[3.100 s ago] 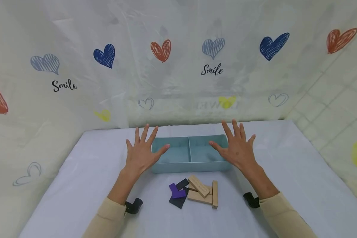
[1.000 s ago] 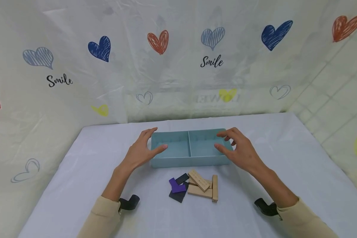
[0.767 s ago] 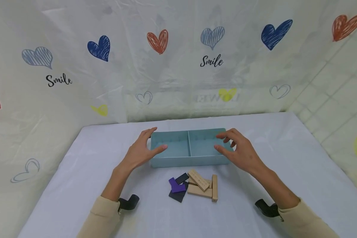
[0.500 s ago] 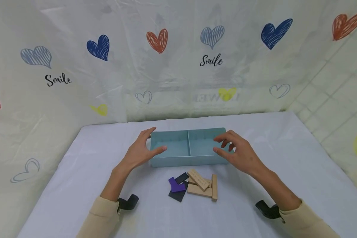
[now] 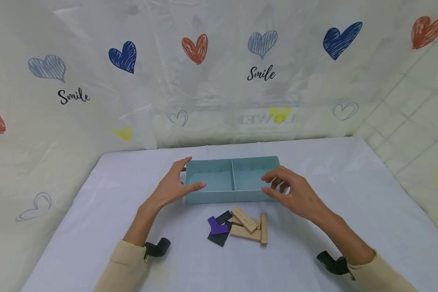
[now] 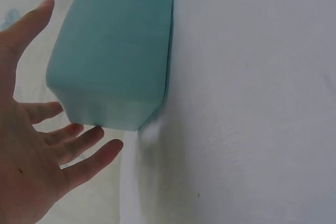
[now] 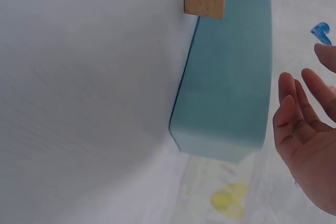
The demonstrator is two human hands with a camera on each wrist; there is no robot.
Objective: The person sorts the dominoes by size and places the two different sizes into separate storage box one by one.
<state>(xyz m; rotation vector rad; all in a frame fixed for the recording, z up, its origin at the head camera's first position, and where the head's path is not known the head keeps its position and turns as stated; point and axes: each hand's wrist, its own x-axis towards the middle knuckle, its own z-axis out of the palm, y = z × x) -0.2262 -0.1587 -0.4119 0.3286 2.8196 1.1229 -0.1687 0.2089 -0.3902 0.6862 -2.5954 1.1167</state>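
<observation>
Bench (image 5: 95,211), draped in a pale cloth, is standing before heart-printed sheeting. Blue two-compartment tray (image 5: 232,197) is sitting mid-bench, just behind a small pile of wooden and dark blocks (image 5: 241,231). It is probably light, rigid, smooth-sided plastic, best taken by its short end walls. Left hand (image 5: 173,187) is cupping the left end, fingers spread, gripping nothing. Right hand (image 5: 292,194) is hovering at the right end, fingers loosely bent, empty.
</observation>
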